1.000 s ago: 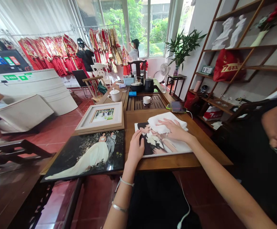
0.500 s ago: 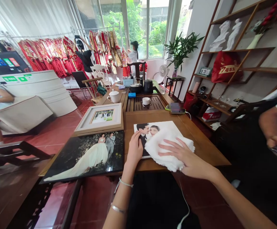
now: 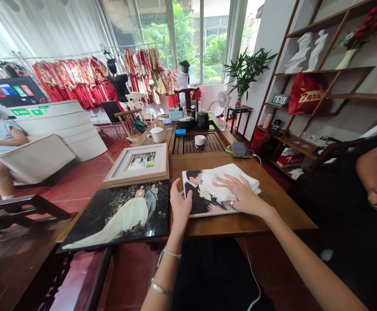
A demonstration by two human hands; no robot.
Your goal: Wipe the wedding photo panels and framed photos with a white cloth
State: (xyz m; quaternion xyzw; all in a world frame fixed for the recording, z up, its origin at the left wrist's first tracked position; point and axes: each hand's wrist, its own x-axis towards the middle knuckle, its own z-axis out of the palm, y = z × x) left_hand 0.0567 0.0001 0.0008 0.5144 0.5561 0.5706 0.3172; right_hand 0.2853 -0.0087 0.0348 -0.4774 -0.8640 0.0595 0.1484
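pressing flat on a white cloth (image 3: 252,183), the right hand (image 3: 245,198) has its fingers spread over the right part of a portrait print (image 3: 197,203), which lies face up on the near part of a wooden table (image 3: 285,211). compared with half a second ago, the cloth has shifted away from the near edge, uncovering the dark suit and pale bouquet in the print. the left hand (image 3: 181,203), whose fingertips rested on the print then, now stands half curled at the left edge, thumb and fingers apart; whether the thumb touches is unclear. the two hands are apart.

containers: a wooden frame (image 3: 136,178) at the left holds a small photograph (image 3: 141,160) within a pale mat, just behind a dark wedding print (image 3: 128,211). beyond it stands a lidded white cup (image 3: 156,134), contents hidden. a white teacup (image 3: 200,140) sits on the slatted tea tray (image 3: 183,148); its contents cannot be made out. near the window, a glass vase (image 3: 239,101) holds a leafy plant (image 3: 247,71).
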